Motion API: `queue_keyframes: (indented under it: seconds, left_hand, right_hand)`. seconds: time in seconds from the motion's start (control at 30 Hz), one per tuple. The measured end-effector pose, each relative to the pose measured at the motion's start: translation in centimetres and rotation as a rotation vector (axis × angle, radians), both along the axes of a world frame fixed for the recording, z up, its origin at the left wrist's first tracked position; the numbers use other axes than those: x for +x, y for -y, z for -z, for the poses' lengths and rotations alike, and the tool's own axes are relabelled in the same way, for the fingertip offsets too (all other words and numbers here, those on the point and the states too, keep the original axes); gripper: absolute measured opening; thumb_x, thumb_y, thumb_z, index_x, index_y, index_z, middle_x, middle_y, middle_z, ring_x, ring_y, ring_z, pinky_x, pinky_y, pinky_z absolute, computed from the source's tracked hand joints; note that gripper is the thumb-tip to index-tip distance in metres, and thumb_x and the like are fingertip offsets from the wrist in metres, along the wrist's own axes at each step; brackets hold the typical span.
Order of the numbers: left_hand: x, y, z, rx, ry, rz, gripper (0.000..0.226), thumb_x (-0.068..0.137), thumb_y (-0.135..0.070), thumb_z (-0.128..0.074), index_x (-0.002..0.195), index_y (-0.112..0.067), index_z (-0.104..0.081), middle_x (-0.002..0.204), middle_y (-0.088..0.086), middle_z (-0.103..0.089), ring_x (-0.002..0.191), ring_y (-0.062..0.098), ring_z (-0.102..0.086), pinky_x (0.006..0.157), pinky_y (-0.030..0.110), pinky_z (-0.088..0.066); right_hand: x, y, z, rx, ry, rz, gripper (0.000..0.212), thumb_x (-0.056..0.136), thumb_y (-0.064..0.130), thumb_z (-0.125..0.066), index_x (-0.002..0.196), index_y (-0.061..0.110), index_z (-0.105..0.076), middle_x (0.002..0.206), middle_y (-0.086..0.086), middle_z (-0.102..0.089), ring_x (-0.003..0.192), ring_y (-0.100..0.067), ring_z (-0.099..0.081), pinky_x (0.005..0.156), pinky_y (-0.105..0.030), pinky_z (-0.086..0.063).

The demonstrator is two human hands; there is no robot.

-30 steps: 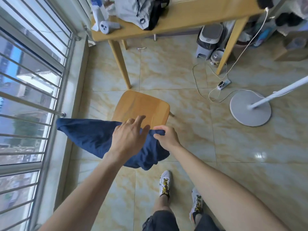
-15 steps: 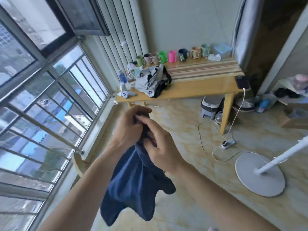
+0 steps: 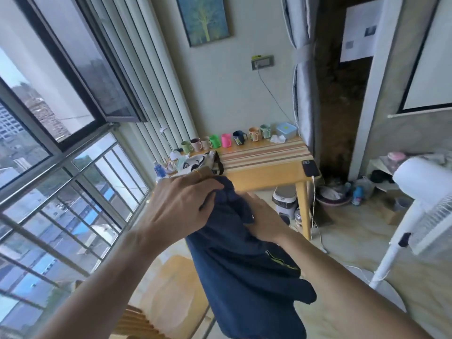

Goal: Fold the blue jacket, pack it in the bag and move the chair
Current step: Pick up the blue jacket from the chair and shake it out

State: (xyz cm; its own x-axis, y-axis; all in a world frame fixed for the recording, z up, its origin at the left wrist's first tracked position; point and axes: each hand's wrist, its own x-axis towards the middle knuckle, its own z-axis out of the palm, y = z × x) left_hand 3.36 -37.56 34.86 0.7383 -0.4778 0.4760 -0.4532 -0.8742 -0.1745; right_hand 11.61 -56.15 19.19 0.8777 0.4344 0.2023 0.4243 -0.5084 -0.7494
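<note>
The blue jacket (image 3: 247, 272) hangs in a loose bunch in front of me, held up at chest height. My left hand (image 3: 181, 206) grips its top edge from the left. My right hand (image 3: 264, 221) presses against the cloth from the right, fingers mostly hidden in the folds. The grey bag (image 3: 195, 165) lies on the wooden table (image 3: 269, 170) beyond my hands, partly covered by my left hand. The wooden chair (image 3: 171, 289) stands below the jacket, its seat and slatted back showing at the bottom.
A row of coloured mugs (image 3: 225, 140) lines the table's far edge, and a phone (image 3: 310, 168) lies at its right corner on a cable. A white standing fan (image 3: 420, 216) is at the right. Barred windows (image 3: 61, 192) fill the left side.
The view has tilted up from the floor to the wall. Both hands have lifted the jacket off the chair seat and raised it toward the table.
</note>
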Motion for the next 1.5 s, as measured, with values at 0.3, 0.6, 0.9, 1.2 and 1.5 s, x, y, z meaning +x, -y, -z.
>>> queue_keyframes:
  seconds: [0.3,0.6,0.9,1.2,1.5]
  left_hand:
    - [0.7,0.1,-1.5,0.328,0.026,-0.032,0.063,0.058,0.002,-0.079,0.114,-0.028,-0.073,0.122,0.005,-0.067,0.068,0.021,-0.07,0.043,0.03,-0.05]
    - [7.4,5.1,1.2,-0.283,-0.154,-0.131,0.079,0.08,-0.061,-0.067,0.144,-0.027,-0.039,0.131,-0.002,-0.052,0.112,0.021,-0.056,0.085,0.04,-0.049]
    - [19.2,3.3,2.0,-0.76,-0.377,0.015,0.016,0.075,-0.014,-0.053,0.078,-0.004,-0.065,0.067,0.008,-0.068,0.061,0.02,-0.055,0.055,0.031,-0.04]
    - [37.3,-4.9,1.4,-0.818,-0.546,0.145,0.047,0.079,-0.047,-0.077,0.064,-0.008,-0.055,0.062,-0.007,-0.043,0.061,0.013,-0.036,0.055,0.031,-0.033]
    - [49.7,-9.3,2.2,-0.161,-0.455,0.01,0.023,0.085,-0.027,-0.071,0.092,-0.005,-0.07,0.091,0.014,-0.069,0.09,0.034,-0.064,0.068,0.034,-0.037]
  right_hand:
    - [3.5,6.8,-5.3,0.193,0.093,0.4,0.008,0.102,0.014,-0.045,0.109,0.011,-0.049,0.085,-0.002,-0.061,0.076,-0.028,-0.056,0.063,-0.036,-0.035]
    - [5.2,5.6,-13.4,0.17,0.539,0.288,0.025,0.099,0.021,-0.039,0.114,0.014,-0.057,0.102,-0.005,-0.07,0.092,-0.028,-0.066,0.079,-0.047,-0.053]
    - [11.6,3.4,-14.8,-0.392,0.678,0.212,0.091,0.074,0.08,-0.056,0.149,0.036,-0.029,0.113,0.006,-0.052,0.093,-0.022,-0.063,0.075,-0.042,-0.056]
    - [25.4,1.6,-13.2,-0.236,0.428,0.565,0.033,0.089,0.002,-0.061,0.119,0.016,-0.059,0.116,-0.008,-0.072,0.103,-0.033,-0.067,0.08,-0.036,-0.052]
    - [35.6,2.7,-17.5,0.013,0.347,0.786,0.054,0.082,-0.013,-0.04,0.117,0.017,-0.069,0.113,0.0,-0.07,0.107,-0.013,-0.06,0.091,-0.023,-0.043]
